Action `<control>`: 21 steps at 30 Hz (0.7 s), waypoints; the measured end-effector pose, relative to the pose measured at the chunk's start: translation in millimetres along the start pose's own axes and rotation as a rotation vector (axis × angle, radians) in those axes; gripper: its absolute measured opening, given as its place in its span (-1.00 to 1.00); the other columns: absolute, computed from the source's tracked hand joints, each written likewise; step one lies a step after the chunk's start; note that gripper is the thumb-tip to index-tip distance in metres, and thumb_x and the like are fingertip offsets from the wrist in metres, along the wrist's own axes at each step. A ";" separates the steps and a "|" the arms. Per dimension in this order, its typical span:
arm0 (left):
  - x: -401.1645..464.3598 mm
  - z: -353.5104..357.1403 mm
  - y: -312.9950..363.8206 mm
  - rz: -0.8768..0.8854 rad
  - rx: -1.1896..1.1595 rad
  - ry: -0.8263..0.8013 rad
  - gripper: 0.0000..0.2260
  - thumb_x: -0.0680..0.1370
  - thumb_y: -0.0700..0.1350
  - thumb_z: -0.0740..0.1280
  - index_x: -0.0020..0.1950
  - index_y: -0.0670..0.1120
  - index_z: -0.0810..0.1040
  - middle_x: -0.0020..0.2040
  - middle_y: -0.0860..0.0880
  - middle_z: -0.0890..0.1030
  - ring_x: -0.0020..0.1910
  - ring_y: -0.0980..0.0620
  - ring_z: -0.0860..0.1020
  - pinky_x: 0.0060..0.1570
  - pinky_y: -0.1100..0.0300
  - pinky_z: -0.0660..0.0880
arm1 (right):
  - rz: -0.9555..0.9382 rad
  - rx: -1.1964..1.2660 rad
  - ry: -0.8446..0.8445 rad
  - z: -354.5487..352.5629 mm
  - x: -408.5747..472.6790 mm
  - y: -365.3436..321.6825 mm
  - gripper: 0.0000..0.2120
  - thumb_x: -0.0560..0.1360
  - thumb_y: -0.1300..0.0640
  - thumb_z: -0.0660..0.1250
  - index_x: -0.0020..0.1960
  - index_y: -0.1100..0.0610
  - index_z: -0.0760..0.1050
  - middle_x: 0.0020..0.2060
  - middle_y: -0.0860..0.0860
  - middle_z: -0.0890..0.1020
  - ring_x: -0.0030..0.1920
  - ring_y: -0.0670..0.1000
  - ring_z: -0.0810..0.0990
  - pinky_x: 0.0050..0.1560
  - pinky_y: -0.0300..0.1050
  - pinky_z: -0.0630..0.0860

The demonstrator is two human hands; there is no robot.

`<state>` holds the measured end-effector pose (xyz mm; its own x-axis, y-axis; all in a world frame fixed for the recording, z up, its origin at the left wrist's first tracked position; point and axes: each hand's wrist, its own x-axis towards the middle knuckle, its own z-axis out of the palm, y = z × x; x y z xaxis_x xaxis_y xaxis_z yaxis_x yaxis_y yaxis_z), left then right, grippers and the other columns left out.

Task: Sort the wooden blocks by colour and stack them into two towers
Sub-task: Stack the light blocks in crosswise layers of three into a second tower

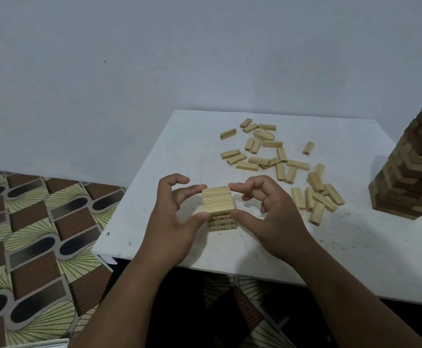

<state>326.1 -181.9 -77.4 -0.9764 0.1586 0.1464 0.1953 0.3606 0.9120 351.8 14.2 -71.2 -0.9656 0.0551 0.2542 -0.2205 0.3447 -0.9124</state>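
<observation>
A short tower of light wooden blocks [218, 200] stands near the front of the white table [194, 136]. My left hand [174, 212] pinches its top layer from the left with thumb and fingertips. From the right, my right hand [267, 209] pinches the same layer, thumb at the near corner and a fingertip at the far corner. A tall tower of dark brown blocks [410, 167] rises at the table's right edge. Several loose light blocks [275, 156] lie scattered behind and to the right of my hands.
The table stands against a plain pale wall [154, 59]. Patterned floor covering [36, 234] lies to the left and under the table. The table's front edge runs just below my wrists.
</observation>
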 end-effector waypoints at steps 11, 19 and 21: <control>0.9 5.3 -5.1 -0.015 0.023 -0.026 -0.44 0.49 -0.22 0.46 0.27 0.19 0.23 0.18 0.30 0.60 0.26 0.36 0.43 0.16 0.36 0.32 | 0.023 -0.031 -0.015 -1.8 -0.1 9.6 -0.63 0.38 0.27 0.51 0.04 -0.03 0.44 0.11 -0.21 0.65 0.05 -0.10 0.56 -0.11 -0.47 0.37; 0.4 2.5 -10.7 -0.010 0.024 -0.108 -0.38 0.51 -0.22 0.44 0.34 0.27 0.20 0.31 0.28 0.49 0.31 0.43 0.34 0.22 0.35 0.30 | 0.055 -0.052 -0.042 -1.6 -1.7 16.2 -0.60 0.40 0.23 0.51 0.14 -0.04 0.48 0.14 -0.21 0.62 0.11 -0.13 0.56 -0.08 -0.39 0.37; 0.3 1.0 -9.8 -0.030 -0.015 -0.158 -0.36 0.49 -0.24 0.44 0.34 0.28 0.21 0.36 0.28 0.44 0.36 0.39 0.31 0.33 0.24 0.29 | 0.072 -0.037 -0.035 -2.2 -2.2 17.7 -0.61 0.40 0.15 0.50 0.16 -0.09 0.47 0.14 -0.21 0.61 0.14 -0.13 0.56 -0.01 -0.23 0.42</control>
<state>323.9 -184.5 -86.6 -0.9551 0.2905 0.0579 0.1633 0.3534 0.9211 350.4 22.2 -87.2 -0.9832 0.0484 0.1761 -0.1455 0.3756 -0.9153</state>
